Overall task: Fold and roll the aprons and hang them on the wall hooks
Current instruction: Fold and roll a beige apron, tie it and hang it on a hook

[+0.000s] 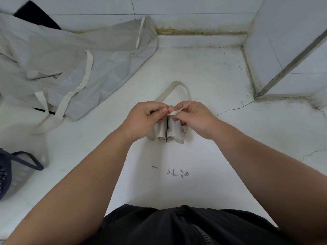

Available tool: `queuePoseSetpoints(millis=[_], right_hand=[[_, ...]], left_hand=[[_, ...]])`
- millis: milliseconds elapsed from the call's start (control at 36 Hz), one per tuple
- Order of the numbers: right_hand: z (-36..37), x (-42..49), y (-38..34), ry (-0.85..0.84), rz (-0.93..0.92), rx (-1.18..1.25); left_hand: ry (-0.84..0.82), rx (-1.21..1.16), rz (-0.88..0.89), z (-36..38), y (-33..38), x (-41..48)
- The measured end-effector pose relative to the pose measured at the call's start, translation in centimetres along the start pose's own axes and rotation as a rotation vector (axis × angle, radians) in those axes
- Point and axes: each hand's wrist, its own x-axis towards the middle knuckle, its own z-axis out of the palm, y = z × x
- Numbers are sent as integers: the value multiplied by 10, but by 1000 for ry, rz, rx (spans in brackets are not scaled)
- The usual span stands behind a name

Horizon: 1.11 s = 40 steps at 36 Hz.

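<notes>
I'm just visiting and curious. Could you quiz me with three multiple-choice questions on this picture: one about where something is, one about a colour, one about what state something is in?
1. Where on the white surface does the spread-out apron lie?
A) at the far left
B) in the right wall corner
C) on the person's lap

2. What colour is the basket at the lower left?
A) red
B) dark blue
C) yellow

3. What state is the beige apron below the left hand and right hand in?
A) spread flat
B) hanging on a hook
C) rolled into a bundle

Answers:
1 A: it lies crumpled at the upper left, up against the back wall.
2 B: its rim and mesh wall are dark blue.
3 C: it sits as a tight bundle while each hand pinches a strap above it.
</notes>
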Motion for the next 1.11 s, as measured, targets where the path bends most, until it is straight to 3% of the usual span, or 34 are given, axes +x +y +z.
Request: queuePoseSetpoints(millis=[139, 278, 389, 556, 667, 806, 944, 1111], right_hand=[[-5, 2, -6, -128, 23, -151], [1, 4, -7, -61, -32, -350], [7, 5, -8, -53, 5, -195], [0, 6, -17, -170, 118, 172], [0, 7, -18, -109, 147, 412], [19, 8, -9, 217, 68, 473], [17, 6, -11, 238, 75, 625], [20, 7, -6, 316, -31, 449]], left_hand=[[-21, -75, -45, 1, 2, 1], [70, -179, -51, 4, 0, -1], [131, -312, -93, 8, -4, -4], [158, -352, -98, 9, -4, -6], [258, -314, -70, 10, -6, -5], [326, -275, -47, 16, -5, -5], [303, -205, -60, 18, -7, -6], [374, -179, -72, 16, -10, -8]])
